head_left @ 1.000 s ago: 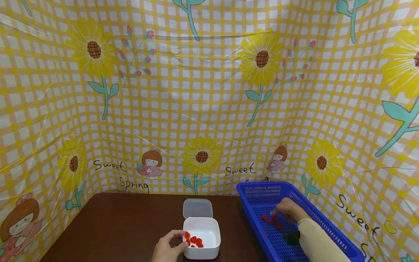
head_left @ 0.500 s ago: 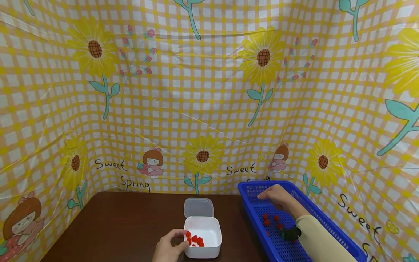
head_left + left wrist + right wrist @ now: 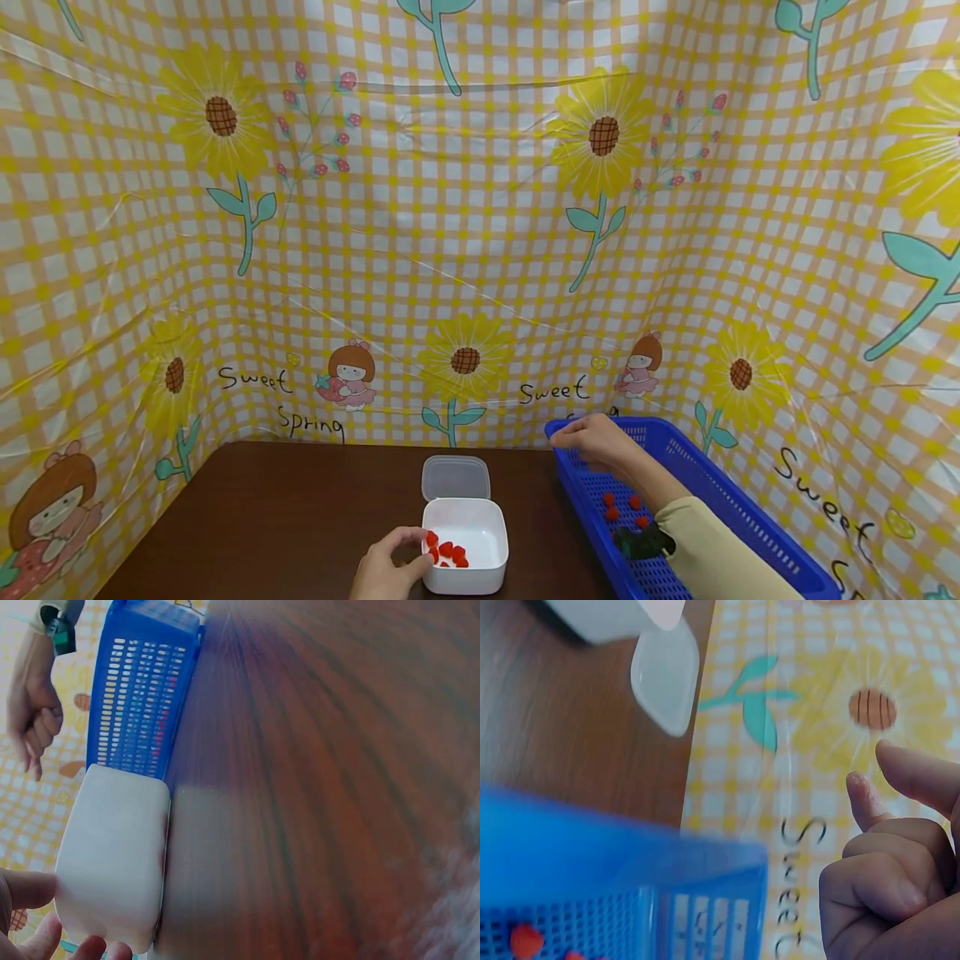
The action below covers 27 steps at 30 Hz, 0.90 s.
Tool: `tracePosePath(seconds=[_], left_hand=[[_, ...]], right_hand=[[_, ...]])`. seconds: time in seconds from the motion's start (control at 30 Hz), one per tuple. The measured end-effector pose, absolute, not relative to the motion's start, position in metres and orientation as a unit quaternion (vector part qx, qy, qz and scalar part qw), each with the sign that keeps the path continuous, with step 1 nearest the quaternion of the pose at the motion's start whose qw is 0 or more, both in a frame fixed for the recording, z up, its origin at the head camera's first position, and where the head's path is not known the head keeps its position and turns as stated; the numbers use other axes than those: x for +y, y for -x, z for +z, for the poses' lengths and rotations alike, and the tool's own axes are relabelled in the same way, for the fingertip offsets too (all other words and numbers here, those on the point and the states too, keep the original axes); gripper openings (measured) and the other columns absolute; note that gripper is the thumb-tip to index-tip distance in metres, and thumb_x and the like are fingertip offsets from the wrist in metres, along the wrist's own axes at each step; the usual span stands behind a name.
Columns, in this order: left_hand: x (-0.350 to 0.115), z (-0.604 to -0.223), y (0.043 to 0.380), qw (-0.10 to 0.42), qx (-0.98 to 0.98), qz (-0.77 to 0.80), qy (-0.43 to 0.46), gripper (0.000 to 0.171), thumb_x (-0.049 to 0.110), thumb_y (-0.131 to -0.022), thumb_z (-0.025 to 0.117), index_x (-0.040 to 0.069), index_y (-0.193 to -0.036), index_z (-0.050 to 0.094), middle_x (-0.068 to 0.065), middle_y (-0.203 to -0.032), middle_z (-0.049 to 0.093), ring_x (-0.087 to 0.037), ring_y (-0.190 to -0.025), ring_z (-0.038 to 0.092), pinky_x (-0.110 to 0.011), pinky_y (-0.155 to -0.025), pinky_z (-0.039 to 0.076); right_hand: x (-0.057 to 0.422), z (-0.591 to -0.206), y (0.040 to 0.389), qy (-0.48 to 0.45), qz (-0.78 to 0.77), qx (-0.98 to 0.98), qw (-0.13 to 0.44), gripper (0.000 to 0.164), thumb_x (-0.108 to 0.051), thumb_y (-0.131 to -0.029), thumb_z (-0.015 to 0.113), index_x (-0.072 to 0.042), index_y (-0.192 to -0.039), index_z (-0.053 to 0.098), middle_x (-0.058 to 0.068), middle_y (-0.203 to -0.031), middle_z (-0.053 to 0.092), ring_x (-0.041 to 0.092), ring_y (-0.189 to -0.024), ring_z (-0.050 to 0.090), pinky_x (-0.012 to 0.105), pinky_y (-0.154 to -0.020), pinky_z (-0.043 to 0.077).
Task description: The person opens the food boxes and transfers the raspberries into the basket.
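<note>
While the left hand (image 3: 390,565) grips the left side of the white box (image 3: 491,533), well in from the tabletop's (image 3: 300,508) far edge, the right hand (image 3: 592,439) hangs over the far left corner of the blue basket (image 3: 731,500), thumb and forefinger parted on nothing. From there the box lies leftward and nearer me, its red pieces (image 3: 458,553) along the left wall. Running lengthwise front to back, the basket holds loose red pieces (image 3: 635,502). "Sweet" and "Spring" read on the cloth (image 3: 480,233).
</note>
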<state>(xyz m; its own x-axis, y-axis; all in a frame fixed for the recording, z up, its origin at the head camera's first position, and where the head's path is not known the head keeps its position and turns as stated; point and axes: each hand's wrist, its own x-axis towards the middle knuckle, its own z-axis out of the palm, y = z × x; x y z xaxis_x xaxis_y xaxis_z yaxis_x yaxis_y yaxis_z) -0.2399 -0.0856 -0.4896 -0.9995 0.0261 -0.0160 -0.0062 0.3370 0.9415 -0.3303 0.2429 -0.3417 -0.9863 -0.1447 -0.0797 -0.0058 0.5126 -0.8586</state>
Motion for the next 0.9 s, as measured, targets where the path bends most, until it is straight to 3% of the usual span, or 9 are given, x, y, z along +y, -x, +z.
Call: tracePosePath(seconds=[0.33,0.53,0.9], left_hand=[[-0.085,-0.489,0.239,0.010,0.819,0.574,-0.005,0.032,0.022,-0.087,0.075,0.009,-0.116,0.069,-0.008,-0.108,0.070,-0.017,-0.075,0.056,-0.034,-0.068,0.048],[-0.085,-0.488,0.238,0.015,0.816,0.578,-0.003,0.030,0.020,-0.088,0.074,0.009,-0.116,0.069,-0.008,-0.107,0.069,-0.018,-0.077,0.057,-0.037,-0.072,0.052],[-0.086,-0.489,0.239,0.006,0.817,0.576,-0.003,0.029,0.021,-0.087,0.076,0.010,-0.113,0.070,-0.006,-0.107,0.071,-0.018,-0.078,0.057,-0.034,-0.067,0.048]], right_hand=[[0.201,-0.343,0.321,0.067,-0.523,0.845,0.092,0.024,-0.013,-0.092,0.070,0.004,-0.108,0.073,-0.010,-0.050,0.026,0.005,-0.045,0.014,0.020,-0.043,0.018],[0.179,-0.350,0.316,0.088,-0.536,0.832,0.115,0.026,-0.013,-0.091,0.070,0.005,-0.110,0.073,-0.010,-0.050,0.026,0.005,-0.045,0.014,0.021,-0.043,0.019],[0.145,-0.371,0.310,0.093,-0.550,0.818,0.140,0.021,-0.010,-0.090,0.071,0.004,-0.105,0.072,-0.008,-0.052,0.027,0.006,-0.046,0.016,0.021,-0.043,0.019]])
